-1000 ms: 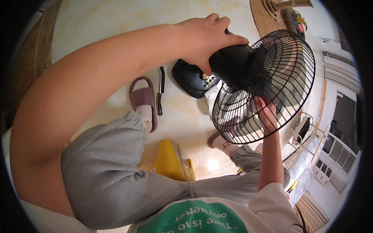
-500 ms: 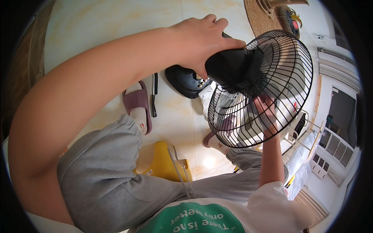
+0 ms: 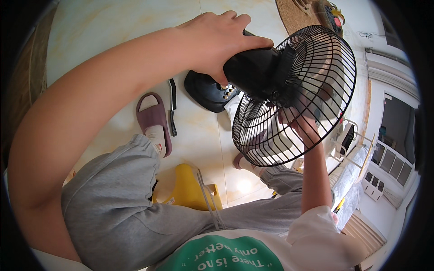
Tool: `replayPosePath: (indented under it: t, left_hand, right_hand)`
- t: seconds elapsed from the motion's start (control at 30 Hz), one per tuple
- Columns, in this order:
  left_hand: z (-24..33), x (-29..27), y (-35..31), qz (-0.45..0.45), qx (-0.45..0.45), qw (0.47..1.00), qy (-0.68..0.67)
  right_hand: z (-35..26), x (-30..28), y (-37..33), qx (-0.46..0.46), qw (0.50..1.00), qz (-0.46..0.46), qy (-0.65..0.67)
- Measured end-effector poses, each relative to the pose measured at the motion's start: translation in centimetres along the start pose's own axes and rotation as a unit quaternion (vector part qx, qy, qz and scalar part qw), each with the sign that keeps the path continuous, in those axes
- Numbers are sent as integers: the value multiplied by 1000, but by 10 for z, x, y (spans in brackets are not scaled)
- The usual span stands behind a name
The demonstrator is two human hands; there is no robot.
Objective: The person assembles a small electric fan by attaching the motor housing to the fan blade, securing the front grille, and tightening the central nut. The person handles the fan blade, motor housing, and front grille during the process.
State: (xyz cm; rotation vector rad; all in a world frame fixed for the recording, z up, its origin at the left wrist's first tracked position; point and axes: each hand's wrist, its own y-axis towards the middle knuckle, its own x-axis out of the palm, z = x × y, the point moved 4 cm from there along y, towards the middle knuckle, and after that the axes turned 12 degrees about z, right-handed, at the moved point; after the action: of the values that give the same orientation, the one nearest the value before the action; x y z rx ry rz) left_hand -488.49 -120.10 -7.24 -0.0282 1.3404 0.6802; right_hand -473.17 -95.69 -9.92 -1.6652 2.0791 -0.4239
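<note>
A black electric fan with a round wire cage (image 3: 332,97) tilts in front of me. My left hand (image 3: 221,43) wraps over the fan's black motor housing (image 3: 253,70), thumb underneath and fingers across the top. On the cage's far side, my right hand (image 3: 304,126) is bent in near the hub. Wires and translucent blades partly cover its fingers, which look curled; what they hold is hidden. Below my left hand stands the fan's black base (image 3: 205,92), with several gold buttons on it. A crumpled white cloth (image 3: 231,108) lies beside the base.
A long, thin black tool (image 3: 173,113) lies on the tiled floor by my purple slipper (image 3: 153,115). Between my legs is a yellow plastic stool (image 3: 183,183). A brown mat (image 3: 289,16) lies beyond the fan; a metal-framed rack (image 3: 357,140) stands at right.
The fan and my left hand have shifted slightly left and up in view, along with the surroundings. My right hand has moved a little at the hub. My left hand's grip stays.
</note>
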Motion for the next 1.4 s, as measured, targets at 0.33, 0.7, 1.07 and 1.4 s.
replayPosePath:
  t: [0.33, 0.7, 1.07, 1.4]
  left_hand:
    - [-3, 3, 1, -12, 6, 1000, -4]
    - [-4, 1, 0, -37, -4, 999, -18]
    - [-5, 1, 3, -59, -1, 998, -23]
    - [-1, -2, 6, -67, -10, 997, -22]
  right_hand:
    - [7, -9, 10, 207, 972, 97, 55]
    - [-19, 12, -6, -31, 985, 32, -165]
    - [-23, 17, -10, -265, 901, 92, -330]
    - [-5, 18, 10, 221, 971, -24, -84]
